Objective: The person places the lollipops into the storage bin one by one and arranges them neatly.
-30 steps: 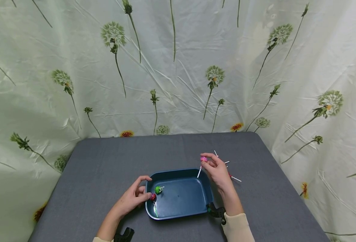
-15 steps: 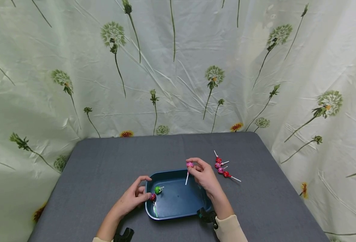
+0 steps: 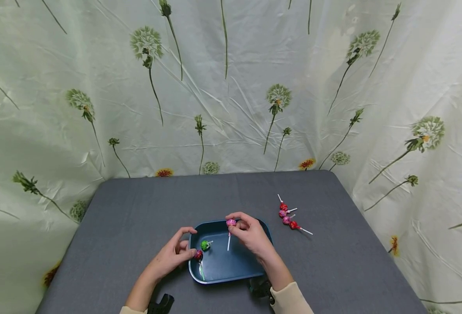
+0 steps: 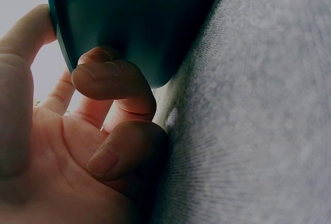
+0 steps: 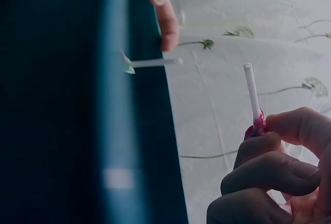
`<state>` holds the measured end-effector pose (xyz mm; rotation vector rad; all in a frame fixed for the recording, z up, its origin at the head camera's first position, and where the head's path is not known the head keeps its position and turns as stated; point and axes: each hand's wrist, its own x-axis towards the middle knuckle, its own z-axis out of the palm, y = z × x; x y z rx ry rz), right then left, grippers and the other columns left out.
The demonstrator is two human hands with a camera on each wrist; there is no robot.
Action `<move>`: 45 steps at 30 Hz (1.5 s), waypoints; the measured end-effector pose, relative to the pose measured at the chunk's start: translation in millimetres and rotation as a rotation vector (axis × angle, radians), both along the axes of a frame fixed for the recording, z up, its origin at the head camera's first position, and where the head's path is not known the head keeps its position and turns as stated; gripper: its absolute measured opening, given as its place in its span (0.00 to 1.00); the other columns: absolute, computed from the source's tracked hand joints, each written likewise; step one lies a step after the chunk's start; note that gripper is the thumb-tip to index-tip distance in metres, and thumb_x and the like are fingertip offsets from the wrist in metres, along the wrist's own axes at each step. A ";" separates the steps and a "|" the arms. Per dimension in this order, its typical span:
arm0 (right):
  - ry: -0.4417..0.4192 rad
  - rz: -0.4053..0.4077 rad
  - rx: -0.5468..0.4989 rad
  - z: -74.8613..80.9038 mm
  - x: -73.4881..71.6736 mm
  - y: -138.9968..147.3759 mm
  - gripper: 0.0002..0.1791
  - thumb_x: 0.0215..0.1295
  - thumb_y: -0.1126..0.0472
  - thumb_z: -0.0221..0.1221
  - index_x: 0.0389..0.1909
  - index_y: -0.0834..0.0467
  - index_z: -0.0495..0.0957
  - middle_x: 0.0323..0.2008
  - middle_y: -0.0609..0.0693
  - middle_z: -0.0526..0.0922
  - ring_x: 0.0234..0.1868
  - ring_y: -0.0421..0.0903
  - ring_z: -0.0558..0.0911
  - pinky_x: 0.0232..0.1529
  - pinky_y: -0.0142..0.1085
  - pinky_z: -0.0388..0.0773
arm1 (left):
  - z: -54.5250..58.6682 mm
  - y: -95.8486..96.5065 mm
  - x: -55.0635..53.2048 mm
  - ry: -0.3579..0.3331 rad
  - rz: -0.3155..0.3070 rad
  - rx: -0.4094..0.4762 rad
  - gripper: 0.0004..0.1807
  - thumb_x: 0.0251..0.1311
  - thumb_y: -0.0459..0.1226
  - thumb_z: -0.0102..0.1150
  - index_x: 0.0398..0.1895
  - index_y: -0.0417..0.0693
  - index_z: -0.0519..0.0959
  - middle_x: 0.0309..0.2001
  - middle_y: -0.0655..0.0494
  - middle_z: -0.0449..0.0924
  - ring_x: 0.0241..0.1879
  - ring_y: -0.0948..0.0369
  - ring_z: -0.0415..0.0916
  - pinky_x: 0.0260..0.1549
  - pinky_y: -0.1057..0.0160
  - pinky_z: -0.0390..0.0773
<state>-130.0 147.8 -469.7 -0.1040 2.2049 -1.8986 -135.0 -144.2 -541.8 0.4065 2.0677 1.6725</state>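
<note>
My right hand [image 3: 250, 235] pinches a pink-wrapped lollipop [image 3: 231, 223] by its head above the blue tray [image 3: 231, 279]. Its white stick points down; in the right wrist view the lollipop stick [image 5: 251, 89] shows beyond the curled fingers. At the tray's left end my left hand [image 3: 172, 255] grips the rim, thumb over the edge. From the left wrist, curled fingers [image 4: 111, 79] lie against the tray's outer wall [image 4: 134, 22]. Inside the tray, near that thumb, are a green lollipop [image 3: 205, 245] and a dark red lollipop [image 3: 198, 255], partly covered by the thumb.
Right of the tray, several red and pink lollipops [image 3: 286, 220] lie in a cluster on the grey table [image 3: 144, 205]. A white curtain [image 3: 231, 87] with dandelion prints hangs behind the table. Black wrist mounts [image 3: 163, 304] sit below the hands.
My right hand has carried the pink lollipop leftward and slightly nearer, from the tray's far right corner to over its middle, uncovering the lollipop cluster. The left hand stays put.
</note>
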 end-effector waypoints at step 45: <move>-0.077 0.198 0.283 -30.5 5.0 -35.5 0.10 0.73 0.61 0.65 0.53 0.52 0.86 0.24 0.51 0.78 0.20 0.42 0.70 0.23 0.32 0.65 | 0.5 -0.1 0.4 0.001 -0.024 0.032 0.29 0.76 0.37 0.58 0.74 0.44 0.58 0.26 0.59 0.71 0.21 0.65 0.67 0.25 0.66 0.73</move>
